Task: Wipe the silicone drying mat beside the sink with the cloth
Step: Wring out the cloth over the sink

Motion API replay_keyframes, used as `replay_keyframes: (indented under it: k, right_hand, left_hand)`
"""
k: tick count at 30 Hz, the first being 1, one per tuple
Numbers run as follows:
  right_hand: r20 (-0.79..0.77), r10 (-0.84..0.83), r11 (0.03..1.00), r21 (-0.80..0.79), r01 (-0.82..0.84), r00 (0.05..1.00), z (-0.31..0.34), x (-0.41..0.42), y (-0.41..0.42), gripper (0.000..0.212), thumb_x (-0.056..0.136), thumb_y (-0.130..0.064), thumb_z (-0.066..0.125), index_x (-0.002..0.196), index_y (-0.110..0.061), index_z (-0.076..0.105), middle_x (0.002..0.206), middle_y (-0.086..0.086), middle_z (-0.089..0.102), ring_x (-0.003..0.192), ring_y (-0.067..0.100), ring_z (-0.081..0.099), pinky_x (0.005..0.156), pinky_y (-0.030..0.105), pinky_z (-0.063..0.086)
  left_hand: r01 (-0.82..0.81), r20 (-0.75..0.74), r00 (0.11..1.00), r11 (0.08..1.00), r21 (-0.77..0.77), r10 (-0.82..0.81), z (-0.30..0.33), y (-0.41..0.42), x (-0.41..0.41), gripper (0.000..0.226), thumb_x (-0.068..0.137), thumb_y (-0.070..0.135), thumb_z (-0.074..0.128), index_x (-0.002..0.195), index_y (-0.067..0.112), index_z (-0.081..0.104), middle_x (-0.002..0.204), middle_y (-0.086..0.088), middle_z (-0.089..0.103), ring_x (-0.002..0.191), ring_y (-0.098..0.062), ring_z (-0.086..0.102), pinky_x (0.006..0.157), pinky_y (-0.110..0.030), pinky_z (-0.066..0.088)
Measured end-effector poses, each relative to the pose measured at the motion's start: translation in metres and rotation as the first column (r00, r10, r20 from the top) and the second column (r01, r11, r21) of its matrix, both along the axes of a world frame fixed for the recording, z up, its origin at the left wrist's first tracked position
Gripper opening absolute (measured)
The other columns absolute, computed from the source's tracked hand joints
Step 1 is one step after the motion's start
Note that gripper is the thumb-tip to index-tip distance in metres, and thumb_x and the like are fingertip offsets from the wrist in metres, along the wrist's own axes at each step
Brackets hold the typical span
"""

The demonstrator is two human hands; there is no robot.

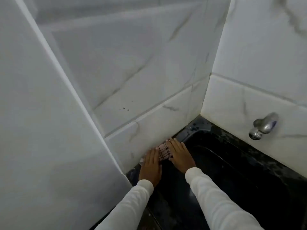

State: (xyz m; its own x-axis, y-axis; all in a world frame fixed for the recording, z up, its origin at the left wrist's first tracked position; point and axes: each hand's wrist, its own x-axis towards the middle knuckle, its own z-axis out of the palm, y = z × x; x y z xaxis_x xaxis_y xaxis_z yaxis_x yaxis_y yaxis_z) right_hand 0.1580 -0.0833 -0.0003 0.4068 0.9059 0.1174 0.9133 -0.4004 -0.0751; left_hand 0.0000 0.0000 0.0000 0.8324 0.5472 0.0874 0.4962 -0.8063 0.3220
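A pale checked cloth [163, 151] lies bunched on the dark surface right against the foot of the white tiled wall. My left hand [150, 165] lies flat with straight fingers on the cloth's near left part. My right hand [179, 155] lies flat on its right side, fingers pointing toward the wall. Both arms wear white sleeves. The surface under the cloth is black and glossy [167, 183]; I cannot tell a mat apart from the counter in this dim light.
A black sink basin [232, 171] opens just right of my hands. A chrome tap [263, 126] sticks out of the right wall above it. White marbled tile walls [132, 80] close in on the left, back and right.
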Motion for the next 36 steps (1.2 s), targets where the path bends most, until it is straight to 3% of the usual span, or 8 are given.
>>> replay_keyframes:
  k: [3, 6, 8, 12, 15, 22, 28, 36]
  right_hand:
    - [-0.090, 0.024, 0.999, -0.035, -0.027, 0.996, -0.007, -0.002, 0.012, 0.098, 0.057, -0.029, 0.087, 0.142, -0.008, 0.042, 0.144, 0.012, 0.047, 0.134, 0.030, 0.044, 0.104, 0.046, 0.042]
    - [-0.095, 0.060, 0.991, -0.114, -0.070, 0.994, -0.011, 0.000, 0.022, 0.090, 0.050, -0.021, 0.086, 0.132, -0.008, 0.053, 0.134, 0.012, 0.055, 0.126, 0.030, 0.052, 0.100, 0.047, 0.046]
    - [-0.084, 0.084, 0.989, -0.113, -0.093, 0.993, -0.015, 0.004, 0.030, 0.084, 0.047, -0.018, 0.084, 0.126, -0.008, 0.057, 0.127, 0.011, 0.059, 0.121, 0.031, 0.055, 0.098, 0.048, 0.048]
    - [-0.080, 0.092, 0.984, -0.146, -0.103, 0.993, -0.019, 0.006, 0.042, 0.080, 0.041, -0.012, 0.084, 0.116, -0.009, 0.059, 0.116, 0.012, 0.060, 0.113, 0.034, 0.057, 0.097, 0.051, 0.047]
    - [-0.040, 0.083, 0.985, -0.148, -0.088, 0.996, -0.014, 0.009, 0.051, 0.058, 0.048, -0.007, 0.080, 0.104, -0.009, 0.066, 0.107, 0.013, 0.062, 0.105, 0.035, 0.059, 0.095, 0.049, 0.048]
    - [0.037, 0.081, 0.992, -0.101, -0.077, 0.996, -0.012, 0.021, 0.056, 0.031, 0.059, -0.004, 0.071, 0.088, -0.012, 0.068, 0.091, 0.007, 0.064, 0.079, 0.028, 0.063, 0.068, 0.034, 0.050]
    - [0.089, 0.043, 0.994, -0.104, -0.034, 0.995, 0.010, 0.025, 0.042, 0.033, 0.058, -0.004, 0.070, 0.089, -0.015, 0.066, 0.087, 0.004, 0.066, 0.074, 0.027, 0.063, 0.068, 0.036, 0.048]
    - [0.170, -0.184, 0.975, -0.097, 0.202, 0.968, 0.054, 0.039, -0.052, 0.055, 0.051, -0.008, 0.079, 0.103, -0.013, 0.063, 0.095, 0.008, 0.064, 0.081, 0.029, 0.060, 0.069, 0.038, 0.045]
  left_hand:
    - [-0.104, 0.000, 0.995, 0.994, -0.043, 0.104, -0.007, 0.010, 0.002, 0.065, 0.087, 0.014, 0.056, 0.146, 0.007, 0.031, 0.151, -0.013, 0.034, 0.139, -0.030, 0.032, 0.115, -0.041, 0.018]
    - [-0.121, -0.077, 0.990, 0.990, -0.078, 0.115, -0.014, 0.015, 0.000, 0.065, 0.070, 0.015, 0.077, 0.129, 0.004, 0.052, 0.126, -0.017, 0.059, 0.113, -0.033, 0.058, 0.098, -0.046, 0.046]
    - [-0.127, -0.076, 0.990, 0.988, -0.082, 0.121, -0.018, 0.019, -0.003, 0.064, 0.064, 0.016, 0.081, 0.123, 0.005, 0.056, 0.117, -0.016, 0.063, 0.104, -0.032, 0.062, 0.089, -0.043, 0.052]
    - [-0.078, -0.040, 0.996, 0.997, -0.007, 0.078, -0.030, 0.027, -0.007, 0.044, 0.078, 0.026, 0.059, 0.117, 0.007, 0.054, 0.111, -0.013, 0.064, 0.100, -0.029, 0.060, 0.085, -0.038, 0.054]
    - [-0.031, -0.081, 0.996, 0.999, 0.026, 0.033, -0.027, 0.033, -0.005, 0.047, 0.078, 0.030, 0.039, 0.109, 0.005, 0.063, 0.105, -0.012, 0.066, 0.094, -0.028, 0.062, 0.078, -0.035, 0.056]
    - [0.130, -0.170, 0.981, 0.971, 0.201, -0.096, -0.030, 0.049, -0.004, 0.035, 0.074, 0.014, 0.043, 0.103, 0.007, 0.060, 0.092, -0.012, 0.061, 0.084, -0.031, 0.057, 0.062, -0.038, 0.056]
    - [0.200, -0.182, 0.970, 0.957, 0.209, -0.163, -0.006, 0.048, 0.005, 0.037, 0.063, 0.013, 0.072, 0.099, 0.012, 0.063, 0.088, -0.007, 0.062, 0.080, -0.028, 0.056, 0.059, -0.036, 0.051]
    - [0.383, -0.083, 0.924, 0.890, 0.248, -0.374, 0.037, 0.021, 0.056, 0.039, 0.071, 0.016, 0.043, 0.105, 0.006, 0.060, 0.093, -0.014, 0.062, 0.081, -0.035, 0.059, 0.063, -0.038, 0.051]
